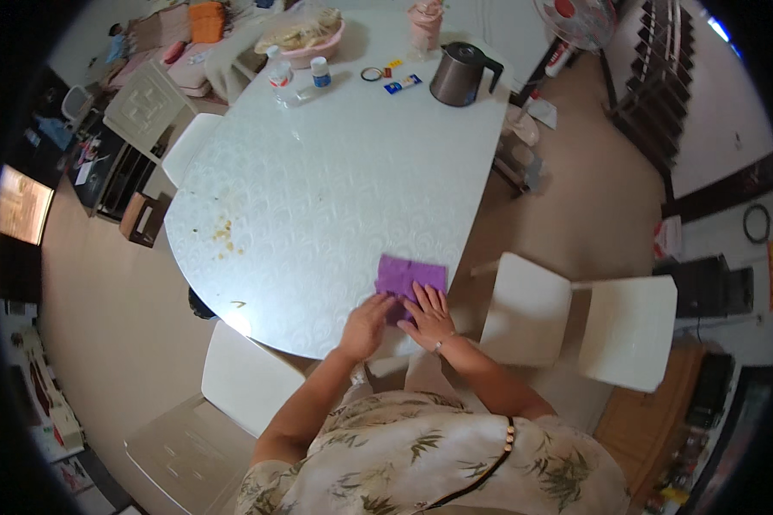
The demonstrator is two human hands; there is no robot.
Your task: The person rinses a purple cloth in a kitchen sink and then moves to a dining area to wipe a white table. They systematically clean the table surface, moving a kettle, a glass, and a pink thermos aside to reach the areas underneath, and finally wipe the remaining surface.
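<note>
A folded purple cloth (410, 273) lies flat on the white table (343, 172), close to its near right edge. My right hand (428, 318) rests on the cloth with its fingers spread and stretched out. At the cloth's near left side is my left hand (367, 328), turned side-on, its fingers together and bent against the cloth. The tips of the left fingers are partly hidden. Yellowish crumbs (223, 233) are scattered over the table's left part, and a small brown scrap (238, 303) lies near the left front edge.
At the far end stand a dark kettle (460, 75), a pink tumbler (424, 26), a clear bottle (280, 73), a small white-and-blue bottle (319, 72) and a pink basin (313, 54). White chairs (524, 309) flank the table on both sides. A fan (575, 17) stands beyond.
</note>
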